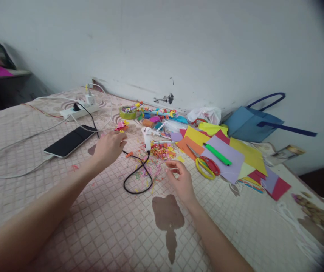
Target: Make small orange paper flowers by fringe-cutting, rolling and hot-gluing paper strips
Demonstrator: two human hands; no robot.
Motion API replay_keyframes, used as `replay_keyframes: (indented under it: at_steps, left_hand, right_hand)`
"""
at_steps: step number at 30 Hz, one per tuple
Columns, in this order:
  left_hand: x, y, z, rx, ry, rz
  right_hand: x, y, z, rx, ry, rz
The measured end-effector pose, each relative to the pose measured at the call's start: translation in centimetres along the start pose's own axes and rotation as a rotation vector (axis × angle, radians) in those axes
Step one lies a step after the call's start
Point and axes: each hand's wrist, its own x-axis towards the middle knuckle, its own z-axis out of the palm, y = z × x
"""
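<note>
My left hand (109, 146) hovers at the left, back up, with nothing visible between its slightly parted fingertips. Just beyond it lie small pink and yellow paper flowers (122, 125). My right hand (181, 180) is loosely curled, a gap showing between thumb and forefinger, and it holds nothing I can see. Between and beyond both hands rests a white hot glue gun (147, 140), its black cord (137, 192) looping toward me. Colourful paper shreds (162, 151) are heaped beside the glue gun. To the right of my right hand are yellow-and-red-handled scissors (205, 169).
Coloured paper sheets (245, 153) carry a green cutter (217, 154). Behind them stands a blue bag (251, 122) against the wall. Green tape (127, 112) sits at the back. A phone-like black device (70, 141) and a power strip (79, 112) with cables occupy the left.
</note>
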Motion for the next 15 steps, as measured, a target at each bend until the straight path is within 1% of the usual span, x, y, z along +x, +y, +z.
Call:
replay_keyframes:
  at_steps: [2, 4, 6, 8, 10, 11, 12, 14, 15]
  left_hand:
    - [-0.1, 0.7, 0.1, 0.096, 0.154, 0.048]
    - [-0.3, 1.3, 0.2, 0.118, 0.246, 0.123]
    - [-0.5, 1.9, 0.1, 0.101, 0.259, 0.178]
    - [-0.8, 2.5, 0.2, 0.02, 0.198, 0.174]
    - [-1.3, 3.2, 0.5, -0.188, 0.059, 0.114]
    - [-1.6, 3.7, 0.8, -0.356, -0.047, 0.071]
    - [-1.9, 4.2, 1.1, -0.56, -0.188, 0.013]
    - [-2.6, 5.3, 2.0, -1.024, -0.501, -0.177]
    - [-2.9, 5.8, 2.4, -1.227, -0.611, -0.284]
  right_hand:
    - [0.1, 0.2, -0.1, -0.071, 0.025, -0.048]
    - [0.3, 0.4, -0.3, -0.124, 0.034, -0.083]
    - [0.5, 0.6, -0.4, -0.16, 0.015, -0.107]
    - [0.6, 0.8, -0.5, -0.184, -0.013, -0.12]
    - [0.6, 0.8, -0.5, -0.2, -0.031, -0.122]
    - [0.4, 0.7, -0.5, -0.206, -0.036, -0.12]
    - [0.3, 0.6, -0.4, -0.208, -0.039, -0.117]
    - [-0.2, 0.1, -0.1, -0.206, -0.034, -0.115]
    - [-0.4, -0.2, 0.1, -0.201, -0.022, -0.119]
